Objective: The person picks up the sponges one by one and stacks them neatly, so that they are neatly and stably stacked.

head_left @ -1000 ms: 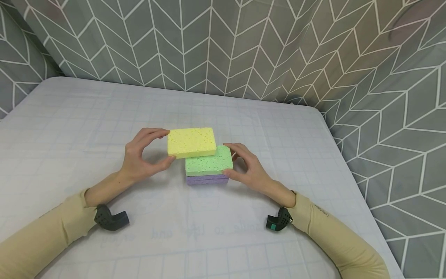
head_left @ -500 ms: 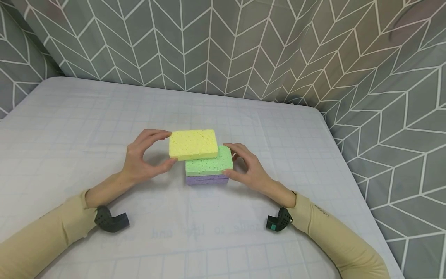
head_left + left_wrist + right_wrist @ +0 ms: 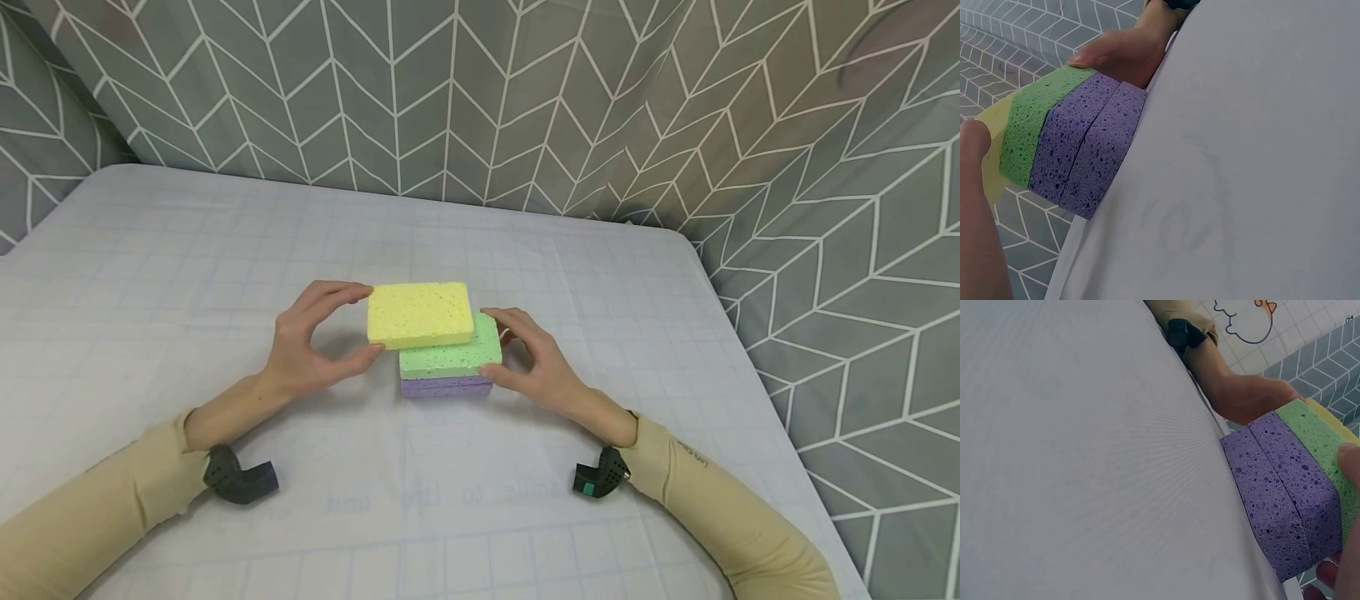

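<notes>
Two purple sponges [image 3: 1102, 147] lie stacked on the table, and a green sponge [image 3: 442, 360] sits on top of them. My left hand [image 3: 303, 343] pinches the left end of a yellow sponge [image 3: 420, 314] between thumb and fingers. This yellow sponge overlaps the back left part of the green one; whether it fully rests there I cannot tell. At the right end of the stack, my right hand [image 3: 538, 364] grips the green sponge, thumb on the near edge and fingers at the far edge. Part of the green top is hidden under the yellow sponge.
A white cloth with a faint grid covers the table [image 3: 225, 233]. Grey patterned curtains [image 3: 420, 100] hang behind it and along the right side. Each wrist carries a small black camera [image 3: 240, 475] over a tan sleeve.
My left hand has shifted the yellow sponge slightly to the right and toward me, so it covers more of the green one. My right hand and the stack have stayed put.
</notes>
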A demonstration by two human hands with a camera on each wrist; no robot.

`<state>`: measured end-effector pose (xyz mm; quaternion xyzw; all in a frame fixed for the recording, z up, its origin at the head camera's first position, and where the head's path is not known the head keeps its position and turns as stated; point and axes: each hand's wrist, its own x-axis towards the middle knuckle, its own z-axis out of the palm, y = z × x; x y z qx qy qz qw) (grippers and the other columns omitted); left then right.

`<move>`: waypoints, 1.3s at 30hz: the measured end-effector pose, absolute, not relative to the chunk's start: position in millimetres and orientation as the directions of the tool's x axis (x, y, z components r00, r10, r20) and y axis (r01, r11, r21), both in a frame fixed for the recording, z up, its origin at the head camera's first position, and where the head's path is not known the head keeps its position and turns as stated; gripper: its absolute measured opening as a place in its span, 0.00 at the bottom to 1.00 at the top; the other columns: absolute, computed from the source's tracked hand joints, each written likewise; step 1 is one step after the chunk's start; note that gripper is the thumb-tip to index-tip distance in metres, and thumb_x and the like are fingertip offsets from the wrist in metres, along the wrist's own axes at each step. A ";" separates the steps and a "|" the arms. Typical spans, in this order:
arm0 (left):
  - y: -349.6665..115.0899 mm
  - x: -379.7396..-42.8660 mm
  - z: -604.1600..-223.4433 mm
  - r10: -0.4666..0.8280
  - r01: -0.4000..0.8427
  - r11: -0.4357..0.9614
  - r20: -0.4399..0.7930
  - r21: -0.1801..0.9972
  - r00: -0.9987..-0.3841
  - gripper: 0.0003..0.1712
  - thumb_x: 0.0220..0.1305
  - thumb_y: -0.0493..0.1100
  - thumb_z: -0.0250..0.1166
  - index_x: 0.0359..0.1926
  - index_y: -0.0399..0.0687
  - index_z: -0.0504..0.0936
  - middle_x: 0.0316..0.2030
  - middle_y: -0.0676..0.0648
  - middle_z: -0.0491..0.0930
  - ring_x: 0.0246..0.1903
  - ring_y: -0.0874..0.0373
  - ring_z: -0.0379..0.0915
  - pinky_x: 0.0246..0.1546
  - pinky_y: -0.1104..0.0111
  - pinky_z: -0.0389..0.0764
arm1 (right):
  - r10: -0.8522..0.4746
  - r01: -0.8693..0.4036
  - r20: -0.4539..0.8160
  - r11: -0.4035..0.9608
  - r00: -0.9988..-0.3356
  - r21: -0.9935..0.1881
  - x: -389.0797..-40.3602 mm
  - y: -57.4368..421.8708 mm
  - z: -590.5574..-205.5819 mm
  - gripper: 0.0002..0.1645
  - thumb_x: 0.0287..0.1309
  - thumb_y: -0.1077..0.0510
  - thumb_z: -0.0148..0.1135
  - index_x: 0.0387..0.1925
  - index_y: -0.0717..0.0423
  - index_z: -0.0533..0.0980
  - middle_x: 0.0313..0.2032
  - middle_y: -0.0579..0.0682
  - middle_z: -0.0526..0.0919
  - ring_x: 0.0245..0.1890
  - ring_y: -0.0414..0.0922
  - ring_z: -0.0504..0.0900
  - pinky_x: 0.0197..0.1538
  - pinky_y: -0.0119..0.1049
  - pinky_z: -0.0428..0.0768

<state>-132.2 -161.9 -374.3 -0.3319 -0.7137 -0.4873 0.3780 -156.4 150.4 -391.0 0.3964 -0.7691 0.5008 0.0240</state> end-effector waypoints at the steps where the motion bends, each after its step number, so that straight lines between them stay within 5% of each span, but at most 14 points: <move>1: -161.8 -132.2 -374.5 0.107 0.842 0.305 0.863 0.444 -0.494 0.38 0.58 0.59 0.70 0.46 0.22 0.80 0.40 0.29 0.81 0.44 0.52 0.76 0.53 0.76 0.76 | -0.587 -0.635 0.436 0.179 -0.682 -0.752 -156.5 150.3 -391.1 0.46 0.61 0.33 0.63 0.68 0.60 0.68 0.53 0.53 0.78 0.49 0.44 0.73 0.50 0.48 0.80; 26: -160.5 -133.3 -383.3 0.121 0.844 0.300 0.861 0.444 -0.495 0.38 0.57 0.59 0.70 0.46 0.22 0.81 0.41 0.30 0.81 0.44 0.51 0.77 0.55 0.75 0.77 | -0.585 -0.629 0.419 0.211 -0.695 -0.748 -155.8 150.7 -390.6 0.46 0.60 0.31 0.62 0.69 0.56 0.67 0.54 0.52 0.77 0.51 0.45 0.73 0.51 0.47 0.79; 33: -161.6 -135.3 -388.1 0.133 0.843 0.295 0.854 0.450 -0.502 0.38 0.57 0.59 0.71 0.48 0.23 0.81 0.42 0.30 0.81 0.45 0.52 0.77 0.55 0.75 0.77 | -0.584 -0.625 0.432 0.172 -0.687 -0.761 -156.5 150.9 -391.4 0.42 0.61 0.39 0.66 0.69 0.57 0.68 0.53 0.53 0.78 0.50 0.45 0.73 0.50 0.50 0.79; 39: -163.1 -137.2 -393.2 0.156 0.839 0.287 0.842 0.462 -0.517 0.38 0.57 0.60 0.71 0.50 0.26 0.81 0.44 0.32 0.82 0.47 0.54 0.77 0.55 0.74 0.77 | -0.582 -0.623 0.425 0.189 -0.694 -0.759 -155.6 150.7 -390.0 0.44 0.60 0.33 0.64 0.68 0.55 0.68 0.53 0.51 0.78 0.50 0.44 0.73 0.50 0.46 0.80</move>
